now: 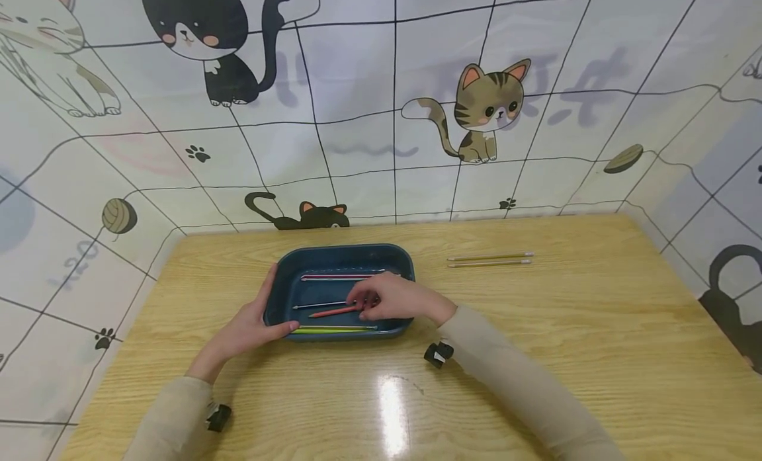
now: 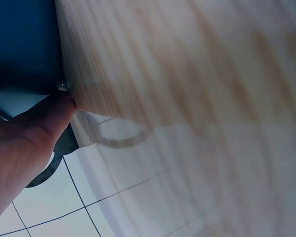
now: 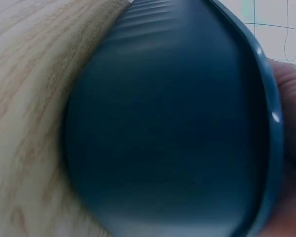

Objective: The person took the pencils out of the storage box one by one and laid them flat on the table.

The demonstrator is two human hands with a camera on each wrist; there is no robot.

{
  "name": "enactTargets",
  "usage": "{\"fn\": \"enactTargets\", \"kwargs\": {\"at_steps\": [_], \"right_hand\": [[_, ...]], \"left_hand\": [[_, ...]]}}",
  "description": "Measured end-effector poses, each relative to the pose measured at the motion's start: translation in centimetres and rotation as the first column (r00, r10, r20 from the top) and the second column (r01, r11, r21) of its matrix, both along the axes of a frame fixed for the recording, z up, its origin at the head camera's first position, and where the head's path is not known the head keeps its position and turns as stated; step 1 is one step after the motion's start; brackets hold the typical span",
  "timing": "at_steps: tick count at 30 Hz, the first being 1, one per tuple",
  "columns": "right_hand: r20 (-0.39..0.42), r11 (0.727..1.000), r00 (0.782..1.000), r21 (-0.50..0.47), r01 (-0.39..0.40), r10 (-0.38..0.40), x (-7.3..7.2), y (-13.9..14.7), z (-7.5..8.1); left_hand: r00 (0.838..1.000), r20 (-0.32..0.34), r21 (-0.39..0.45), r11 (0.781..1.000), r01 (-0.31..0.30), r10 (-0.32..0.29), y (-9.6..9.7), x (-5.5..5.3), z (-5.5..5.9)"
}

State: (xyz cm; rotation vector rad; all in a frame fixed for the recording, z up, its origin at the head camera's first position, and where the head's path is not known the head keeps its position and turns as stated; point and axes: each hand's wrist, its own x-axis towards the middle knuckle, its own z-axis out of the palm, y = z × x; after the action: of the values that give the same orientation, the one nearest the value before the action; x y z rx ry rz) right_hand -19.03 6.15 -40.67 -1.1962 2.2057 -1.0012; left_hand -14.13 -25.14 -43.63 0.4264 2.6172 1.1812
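— Where is the red pencil (image 1: 333, 311) held?

— Inside the blue tray (image 1: 339, 254), toward its near side. It is pinched by the curled fingers of the right hand (image 1: 393, 297), which is reached in over the right end.

— And the left hand (image 1: 250, 323)?

— It is spread wide against the near left corner; the thumb is laid over the near rim, the fingers along the left edge.

— How much room is left?

— Little beside the dark pencil (image 1: 324, 305), just behind. The yellow-green pencil (image 1: 336, 330) is lined up along the near wall; a wider strip is left before the pink pencil (image 1: 339, 276). Outside, two pencils (image 1: 491, 256) are laid on the table (image 1: 536, 355), apart from the right rim.
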Motion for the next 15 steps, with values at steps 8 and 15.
{"fn": "enactTargets", "kwargs": {"at_steps": [8, 15], "right_hand": [[0.086, 0.994, 0.995, 0.094, -0.060, 0.052, -0.4, -1.0, -0.7], [0.163, 0.988, 0.983, 0.116, -0.104, 0.084, -0.6, -1.3, -1.0]], "left_hand": [[1.000, -0.009, -0.006, 1.000, -0.002, 0.002, 0.1, 0.0, -0.1], [1.000, -0.017, -0.009, 1.000, 0.003, -0.003, 0.0, 0.0, 0.0]]}}
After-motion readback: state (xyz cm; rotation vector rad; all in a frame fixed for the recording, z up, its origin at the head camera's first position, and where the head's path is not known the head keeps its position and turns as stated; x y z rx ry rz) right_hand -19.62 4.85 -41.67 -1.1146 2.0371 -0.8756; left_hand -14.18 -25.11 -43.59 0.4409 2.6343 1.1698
